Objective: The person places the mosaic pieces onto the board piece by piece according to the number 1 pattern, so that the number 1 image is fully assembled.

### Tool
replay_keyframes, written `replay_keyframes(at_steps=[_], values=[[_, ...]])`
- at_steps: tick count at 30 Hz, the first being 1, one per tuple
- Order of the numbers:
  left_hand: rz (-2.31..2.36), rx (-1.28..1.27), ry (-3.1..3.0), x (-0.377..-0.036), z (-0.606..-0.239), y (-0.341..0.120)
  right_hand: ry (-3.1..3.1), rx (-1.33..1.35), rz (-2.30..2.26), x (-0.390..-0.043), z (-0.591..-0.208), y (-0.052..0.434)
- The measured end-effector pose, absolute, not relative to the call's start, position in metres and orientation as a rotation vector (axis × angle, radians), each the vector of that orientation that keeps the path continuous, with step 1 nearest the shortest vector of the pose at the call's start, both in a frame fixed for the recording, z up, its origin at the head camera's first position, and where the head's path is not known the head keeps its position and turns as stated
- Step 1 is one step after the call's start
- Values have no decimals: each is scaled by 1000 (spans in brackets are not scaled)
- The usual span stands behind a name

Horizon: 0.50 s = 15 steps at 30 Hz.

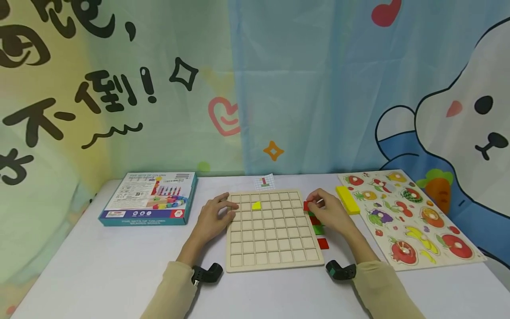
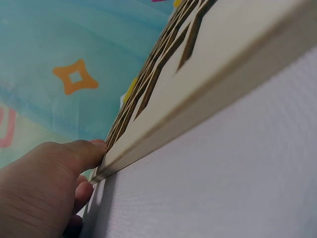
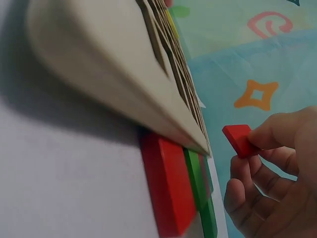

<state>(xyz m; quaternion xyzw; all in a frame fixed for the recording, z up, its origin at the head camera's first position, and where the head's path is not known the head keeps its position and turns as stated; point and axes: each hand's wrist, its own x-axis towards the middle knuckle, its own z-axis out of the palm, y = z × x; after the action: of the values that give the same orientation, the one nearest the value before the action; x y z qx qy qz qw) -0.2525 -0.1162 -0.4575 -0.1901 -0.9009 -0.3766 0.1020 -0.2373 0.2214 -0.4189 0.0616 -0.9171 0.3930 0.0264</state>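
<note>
- The grid board (image 1: 274, 230) is pale, unpainted wood, matt and smooth.
- The red tile (image 3: 239, 140) has a painted, faintly glossy face.
- The surface (image 1: 119, 266) looks white, matt and finely textured.
- The backdrop (image 1: 279, 88) is printed cloth.
- The box (image 1: 149, 198) is printed card.

Two bare hands, long beige sleeves (image 1: 175, 288), black wrist-worn cameras (image 1: 207, 273) at both cuffs

The white counter (image 1: 99, 266) carries a grid board (image 1: 272, 230) at centre, a box (image 1: 149, 198) at ten o'clock, a fruit puzzle (image 1: 410, 219) at three o'clock
</note>
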Motion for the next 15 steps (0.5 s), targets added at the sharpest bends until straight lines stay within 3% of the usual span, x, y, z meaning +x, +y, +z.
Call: replay_keyframes(at_steps=[15], values=[[-1133, -580, -2639, -252, -458, -115, -2812, 428, 1274, -251, -410, 194]])
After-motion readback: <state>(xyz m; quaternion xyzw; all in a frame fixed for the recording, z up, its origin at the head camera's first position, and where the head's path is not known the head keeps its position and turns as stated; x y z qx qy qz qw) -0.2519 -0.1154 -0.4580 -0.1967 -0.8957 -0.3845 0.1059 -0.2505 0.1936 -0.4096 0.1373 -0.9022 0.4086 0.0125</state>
